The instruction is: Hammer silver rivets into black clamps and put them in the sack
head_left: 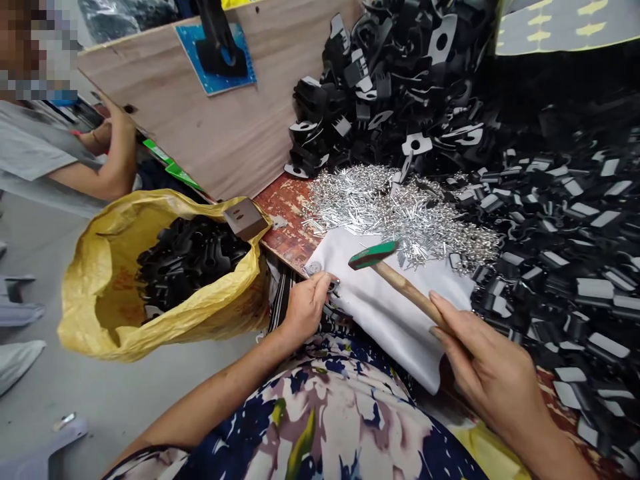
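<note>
My right hand (487,360) is wrapped round the wooden handle of a hammer (407,290). The hammer's green head hovers above a pale grey sheet (357,257) that drapes over the table edge. At the left side of this sheet, my left hand (306,303) is closed in a pinch at a small dark piece (334,284), mostly hidden by the fingers. Close by sits a small round metal block (314,268). Beyond the hammer lies a heap of shiny metal pins (360,200).
Black plastic clip parts are piled at the back (390,93), and smaller black pieces (575,267) spread on the right. A yellow sack (210,310) of black parts stands left, a brown block (245,219) at its rim. Behind it rises a wooden board (225,133); another person (55,147) sits beyond.
</note>
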`<state>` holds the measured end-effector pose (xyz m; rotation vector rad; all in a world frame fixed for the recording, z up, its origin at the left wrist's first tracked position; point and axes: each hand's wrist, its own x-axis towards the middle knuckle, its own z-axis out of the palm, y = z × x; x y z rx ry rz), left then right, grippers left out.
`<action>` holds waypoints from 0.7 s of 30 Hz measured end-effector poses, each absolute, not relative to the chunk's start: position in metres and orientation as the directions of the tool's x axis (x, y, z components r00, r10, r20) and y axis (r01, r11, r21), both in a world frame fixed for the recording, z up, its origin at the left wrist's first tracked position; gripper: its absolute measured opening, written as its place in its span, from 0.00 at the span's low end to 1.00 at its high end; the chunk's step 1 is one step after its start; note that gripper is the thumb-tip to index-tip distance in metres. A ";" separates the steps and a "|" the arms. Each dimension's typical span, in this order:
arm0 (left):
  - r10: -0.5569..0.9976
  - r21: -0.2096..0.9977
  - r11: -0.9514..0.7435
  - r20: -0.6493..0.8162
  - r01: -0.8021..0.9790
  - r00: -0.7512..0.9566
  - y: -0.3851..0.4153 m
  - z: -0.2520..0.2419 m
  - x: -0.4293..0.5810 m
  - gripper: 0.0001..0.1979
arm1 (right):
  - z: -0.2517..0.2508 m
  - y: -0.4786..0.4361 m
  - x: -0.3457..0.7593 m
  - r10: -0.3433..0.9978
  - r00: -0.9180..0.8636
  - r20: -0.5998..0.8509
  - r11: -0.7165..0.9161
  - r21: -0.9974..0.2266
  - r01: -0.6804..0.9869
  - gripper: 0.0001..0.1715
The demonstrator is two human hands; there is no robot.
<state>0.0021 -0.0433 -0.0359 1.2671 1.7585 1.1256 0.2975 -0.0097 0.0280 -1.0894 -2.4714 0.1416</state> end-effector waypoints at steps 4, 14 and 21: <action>0.938 0.919 0.163 -0.031 0.360 -0.344 -0.043 -0.036 0.005 0.22 | 0.012 -0.020 0.285 0.642 -0.697 0.318 0.744 -0.039 0.667 0.38; 0.939 0.929 0.173 -0.055 0.328 -0.339 -0.042 -0.039 0.002 0.21 | 0.005 -0.017 0.281 0.685 -0.690 0.234 0.729 -0.201 0.655 0.30; 0.947 0.931 0.175 -0.069 0.321 -0.314 -0.049 -0.013 -0.021 0.17 | 0.006 0.006 0.279 0.728 -0.678 0.101 0.671 -0.313 0.672 0.28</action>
